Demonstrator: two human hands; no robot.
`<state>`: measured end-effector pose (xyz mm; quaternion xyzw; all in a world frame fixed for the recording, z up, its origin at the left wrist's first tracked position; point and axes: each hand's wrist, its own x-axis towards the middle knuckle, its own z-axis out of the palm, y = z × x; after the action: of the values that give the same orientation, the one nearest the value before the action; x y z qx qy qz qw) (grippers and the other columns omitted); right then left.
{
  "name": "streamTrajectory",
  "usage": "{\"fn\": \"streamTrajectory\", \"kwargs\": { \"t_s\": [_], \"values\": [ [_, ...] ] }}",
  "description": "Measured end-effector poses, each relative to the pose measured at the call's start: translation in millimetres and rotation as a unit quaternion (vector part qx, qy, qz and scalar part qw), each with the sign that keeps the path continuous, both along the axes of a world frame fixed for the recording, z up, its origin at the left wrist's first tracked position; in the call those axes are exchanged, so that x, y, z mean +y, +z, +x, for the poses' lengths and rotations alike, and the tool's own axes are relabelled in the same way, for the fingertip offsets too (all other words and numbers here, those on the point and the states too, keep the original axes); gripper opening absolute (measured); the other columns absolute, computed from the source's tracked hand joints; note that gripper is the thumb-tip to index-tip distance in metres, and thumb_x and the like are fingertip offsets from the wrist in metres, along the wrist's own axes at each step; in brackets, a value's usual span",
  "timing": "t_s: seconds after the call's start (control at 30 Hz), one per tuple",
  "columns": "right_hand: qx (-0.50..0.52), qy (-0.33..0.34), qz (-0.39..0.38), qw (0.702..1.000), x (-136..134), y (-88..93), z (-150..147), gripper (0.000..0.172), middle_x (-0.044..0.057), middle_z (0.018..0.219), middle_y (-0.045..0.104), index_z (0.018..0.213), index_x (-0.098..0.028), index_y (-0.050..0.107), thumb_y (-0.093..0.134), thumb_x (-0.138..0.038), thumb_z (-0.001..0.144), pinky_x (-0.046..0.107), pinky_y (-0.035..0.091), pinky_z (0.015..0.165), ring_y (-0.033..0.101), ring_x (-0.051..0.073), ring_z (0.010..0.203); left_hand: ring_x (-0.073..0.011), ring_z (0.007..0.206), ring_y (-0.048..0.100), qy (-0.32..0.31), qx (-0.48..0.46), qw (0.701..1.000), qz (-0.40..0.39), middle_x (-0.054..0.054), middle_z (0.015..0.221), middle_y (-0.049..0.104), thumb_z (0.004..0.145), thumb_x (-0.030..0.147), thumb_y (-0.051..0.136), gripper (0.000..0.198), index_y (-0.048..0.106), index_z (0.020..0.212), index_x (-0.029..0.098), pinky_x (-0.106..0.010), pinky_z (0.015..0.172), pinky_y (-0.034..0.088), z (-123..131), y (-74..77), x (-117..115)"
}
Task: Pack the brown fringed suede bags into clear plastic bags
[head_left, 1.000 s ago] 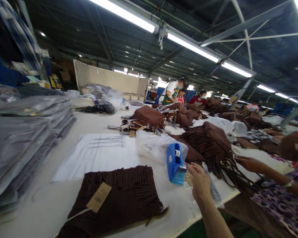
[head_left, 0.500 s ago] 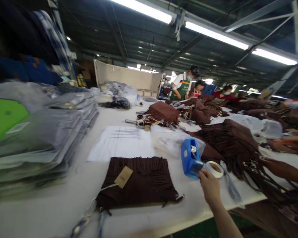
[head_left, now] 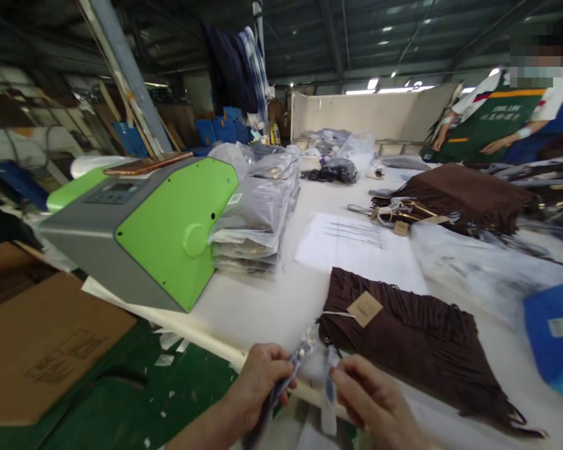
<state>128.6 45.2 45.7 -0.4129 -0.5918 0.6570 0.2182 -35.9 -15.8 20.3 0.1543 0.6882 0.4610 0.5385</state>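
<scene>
A dark brown fringed bag (head_left: 403, 340) lies flat on the white table, a tan tag (head_left: 365, 309) on top of it, tied by a white string. My left hand (head_left: 256, 387) is closed round a plastic-wrapped strap (head_left: 298, 359) that runs from the bag's left corner. Just right of it, my right hand (head_left: 373, 400) pinches a second wrapped strap end (head_left: 329, 394) hanging over the table edge. Whether a bit of tape is between those fingertips I cannot tell. The blue tape dispenser (head_left: 556, 344) stands at the right, partly cut off.
A green and grey machine (head_left: 169, 231) occupies the table's left end, beside a stack of grey bagged goods (head_left: 258, 219). Printed paper (head_left: 356, 240) and clear plastic (head_left: 478, 269) lie beyond the bag. An open carton (head_left: 51, 350) is low left. A co-worker in a green apron (head_left: 497, 119) stands behind.
The view has swung left, bringing the green machine into sight. My right hand has left the tape dispenser for the wrapped strap end. My left hand now shows, gripping the other strap.
</scene>
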Motion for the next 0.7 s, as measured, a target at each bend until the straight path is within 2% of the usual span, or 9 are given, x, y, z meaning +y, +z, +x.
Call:
{"fn": "streamTrajectory", "kwargs": {
  "t_s": [0.1,0.23,0.37,0.47,0.5,0.57,0.63,0.7],
  "values": [
    [0.008,0.053,-0.023,0.998,-7.4,-17.2,-38.6,0.038,-0.007,0.052,0.039,0.063,-0.020,0.048,0.053,-0.056,0.072,0.021,0.024,0.045,0.031,0.007,0.047,-0.0075,0.034,0.042,-0.011,0.018,0.999,0.027,0.000,0.047,0.058,0.052,0.029,0.057,0.019,0.059,0.063,0.013,-0.019,0.036,0.028,3.8,1.5,-2.7],
    [-0.049,0.063,0.001,0.997,-0.6,-39.8,-49.1,0.032,-0.006,0.052,0.041,0.062,-0.020,0.047,0.050,-0.050,0.073,0.022,0.025,0.045,0.033,0.008,0.046,-0.0082,0.036,0.043,-0.035,0.033,0.998,0.050,0.001,0.050,0.058,0.056,0.035,0.056,0.024,0.061,0.065,0.013,-0.020,0.037,0.031,4.0,0.6,-3.8],
    [-0.141,0.048,0.098,0.984,2.8,-46.5,-52.4,0.030,-0.003,0.050,0.045,0.056,-0.022,0.046,0.046,-0.046,0.073,0.025,0.029,0.048,0.040,0.011,0.048,-0.0085,0.036,0.041,-0.051,0.072,0.995,0.046,0.003,0.048,0.053,0.060,0.034,0.051,0.023,0.060,0.065,0.014,-0.021,0.037,0.032,5.0,-4.3,-3.5],
    [-0.197,0.034,0.131,0.971,2.2,-44.7,-57.0,0.029,-0.002,0.049,0.048,0.053,-0.022,0.044,0.046,-0.044,0.072,0.026,0.031,0.050,0.044,0.013,0.050,-0.0093,0.038,0.041,-0.069,0.113,0.990,0.042,0.003,0.049,0.050,0.063,0.029,0.047,0.019,0.059,0.064,0.014,-0.022,0.038,0.034,5.8,-10.1,-4.9],
    [-0.210,0.035,0.127,0.969,2.1,-43.4,-58.6,0.028,-0.002,0.048,0.048,0.052,-0.023,0.044,0.047,-0.042,0.072,0.026,0.031,0.049,0.045,0.013,0.049,-0.0099,0.039,0.042,-0.073,0.133,0.987,0.042,0.003,0.050,0.051,0.065,0.027,0.046,0.020,0.060,0.069,0.014,-0.022,0.040,0.035,6.0,-12.2,-6.1],
    [-0.226,0.037,0.105,0.968,2.3,-40.8,-61.5,0.027,-0.002,0.045,0.048,0.050,-0.023,0.042,0.048,-0.039,0.071,0.025,0.030,0.046,0.044,0.013,0.045,-0.0123,0.044,0.047,-0.076,0.194,0.977,0.045,0.003,0.052,0.053,0.068,0.024,0.046,0.031,0.060,0.092,0.012,-0.023,0.045,0.037,6.8,-16.0,-9.5],
    [-0.232,0.041,0.087,0.968,3.1,-39.1,-63.4,0.027,-0.004,0.041,0.047,0.049,-0.023,0.041,0.049,-0.037,0.071,0.024,0.028,0.043,0.041,0.011,0.039,-0.0152,0.051,0.052,-0.069,0.278,0.957,0.055,0.003,0.055,0.056,0.071,0.022,0.046,0.048,0.048,0.119,0.010,-0.025,0.054,0.039,8.5,-19.4,-13.4],
    [-0.232,0.048,0.074,0.969,4.6,-38.8,-64.4,0.028,-0.004,0.039,0.046,0.049,-0.023,0.040,0.048,-0.036,0.072,0.024,0.028,0.042,0.040,0.010,0.036,-0.0172,0.056,0.056,-0.075,0.348,0.932,0.062,0.000,0.059,0.060,0.075,0.022,0.044,0.051,0.042,0.125,0.012,-0.026,0.059,0.038,10.6,-22.3,-16.0]
  ]
}}
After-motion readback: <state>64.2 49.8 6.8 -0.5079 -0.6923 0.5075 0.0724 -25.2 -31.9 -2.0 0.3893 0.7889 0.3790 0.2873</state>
